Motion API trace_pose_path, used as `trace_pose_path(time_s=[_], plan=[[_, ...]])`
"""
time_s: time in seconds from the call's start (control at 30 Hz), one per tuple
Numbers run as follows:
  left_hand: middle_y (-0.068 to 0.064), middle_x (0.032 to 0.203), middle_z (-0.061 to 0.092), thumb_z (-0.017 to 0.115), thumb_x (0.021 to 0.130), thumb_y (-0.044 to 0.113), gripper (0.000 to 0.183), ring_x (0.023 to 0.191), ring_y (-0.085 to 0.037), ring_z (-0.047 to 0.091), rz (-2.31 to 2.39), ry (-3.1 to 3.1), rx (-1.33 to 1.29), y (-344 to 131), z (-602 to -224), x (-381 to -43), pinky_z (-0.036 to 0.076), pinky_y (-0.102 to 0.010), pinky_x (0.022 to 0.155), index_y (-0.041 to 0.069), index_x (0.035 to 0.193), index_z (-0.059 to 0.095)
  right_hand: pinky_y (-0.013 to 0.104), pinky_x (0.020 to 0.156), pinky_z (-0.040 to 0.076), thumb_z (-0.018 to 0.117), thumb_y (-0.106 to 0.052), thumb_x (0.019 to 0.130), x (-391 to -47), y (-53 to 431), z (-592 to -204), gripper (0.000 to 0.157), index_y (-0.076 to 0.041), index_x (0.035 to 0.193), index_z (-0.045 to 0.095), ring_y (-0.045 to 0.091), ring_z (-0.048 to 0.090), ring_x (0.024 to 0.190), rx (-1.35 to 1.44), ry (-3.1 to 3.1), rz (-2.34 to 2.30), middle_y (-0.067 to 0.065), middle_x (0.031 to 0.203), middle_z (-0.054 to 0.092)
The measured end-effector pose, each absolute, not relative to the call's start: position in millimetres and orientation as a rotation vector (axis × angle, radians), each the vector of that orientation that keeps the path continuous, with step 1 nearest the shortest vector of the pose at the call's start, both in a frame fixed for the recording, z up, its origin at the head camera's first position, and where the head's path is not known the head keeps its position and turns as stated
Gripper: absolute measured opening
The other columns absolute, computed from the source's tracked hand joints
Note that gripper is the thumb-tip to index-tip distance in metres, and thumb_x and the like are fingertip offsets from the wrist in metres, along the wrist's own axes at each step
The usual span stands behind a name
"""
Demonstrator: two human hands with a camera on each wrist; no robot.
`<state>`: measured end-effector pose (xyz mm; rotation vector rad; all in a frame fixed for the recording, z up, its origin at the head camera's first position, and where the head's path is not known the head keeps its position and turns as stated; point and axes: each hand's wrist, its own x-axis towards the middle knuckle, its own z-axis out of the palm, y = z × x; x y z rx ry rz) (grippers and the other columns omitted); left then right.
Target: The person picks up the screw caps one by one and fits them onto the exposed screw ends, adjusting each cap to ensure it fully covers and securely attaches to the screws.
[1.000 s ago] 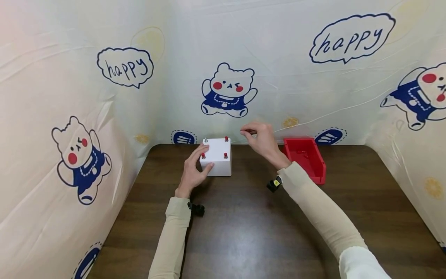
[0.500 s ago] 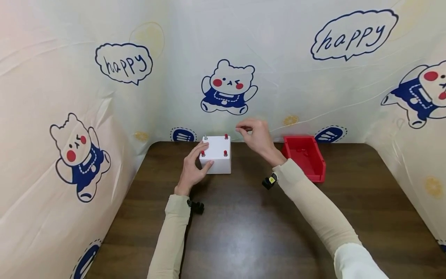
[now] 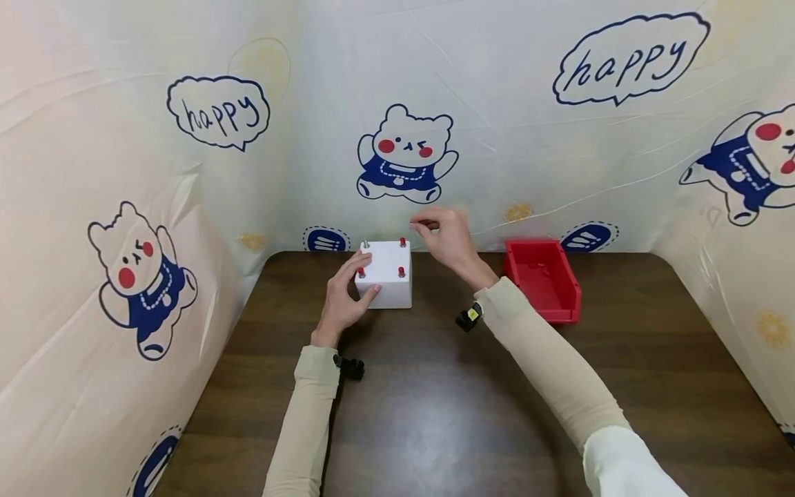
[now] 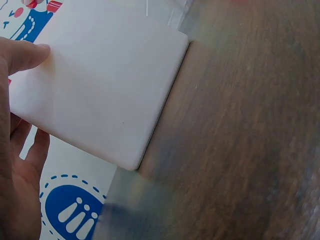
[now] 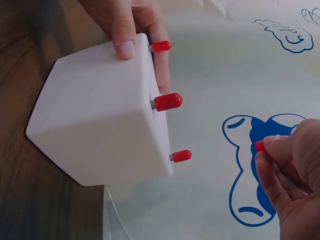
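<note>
A white box [image 3: 393, 295] stands on the table with a short post at each top corner. Red caps cover three posts, including one cap [image 5: 168, 102] at the near right corner in the right wrist view; the far left post [image 3: 366, 244] shows bare metal. My left hand [image 3: 341, 300] grips the box from its left side, thumb on the front face and fingers over the top. Up and to the right of the box, my right hand [image 3: 450, 238] pinches a small red cap [image 5: 259, 146] between thumb and fingertips, apart from the box.
A red open-fronted bin [image 3: 543, 283] stands right of the box, with a few small red pieces in it. Behind the wooden table [image 3: 410, 400] hangs a printed cloth [image 3: 509, 138], close to the table's back edge.
My right hand has moved left toward the box, still pinching the red cap. The left hand and box keep their places; the head view has shifted slightly.
</note>
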<state>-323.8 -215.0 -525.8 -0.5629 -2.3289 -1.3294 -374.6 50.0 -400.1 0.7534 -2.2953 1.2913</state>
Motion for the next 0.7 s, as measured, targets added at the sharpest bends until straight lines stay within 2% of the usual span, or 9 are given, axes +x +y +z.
trace_pose_path(time_s=[0.2,0.4,0.7], plan=[[-0.008,0.158,0.057,0.083,0.094,0.016,0.056,0.158,-0.030,0.039,-1.353,-2.317,-0.567,-214.4,-522.4,-321.7,0.034,-0.062,0.126,0.013,0.146,0.064,0.036,0.088,0.065,0.078,-0.006,0.098,-376.8,43.6,-398.0,0.011,-0.005,0.106,0.085,0.022,0.077,0.091,0.725,-2.313,1.319,0.010,0.104,0.082],[-0.004,0.158,0.058,0.083,0.094,0.019,0.055,0.158,-0.026,0.039,-1.339,-2.320,-0.564,-215.0,-523.2,-321.7,0.035,-0.058,0.126,0.015,0.146,0.065,0.034,0.088,0.065,0.077,-0.007,0.098,-378.2,37.6,-398.9,0.012,-0.006,0.108,0.084,0.021,0.076,0.092,0.692,-2.341,1.341,0.010,0.105,0.081],[-0.009,0.156,0.060,0.083,0.093,0.016,0.054,0.157,-0.030,0.041,-1.323,-2.289,-0.598,-216.3,-527.2,-324.5,0.035,-0.060,0.126,0.013,0.145,0.066,0.035,0.088,0.065,0.077,-0.006,0.098,-383.7,33.3,-404.5,0.011,-0.005,0.106,0.084,0.022,0.077,0.091,0.706,-2.321,1.334,0.010,0.103,0.082]])
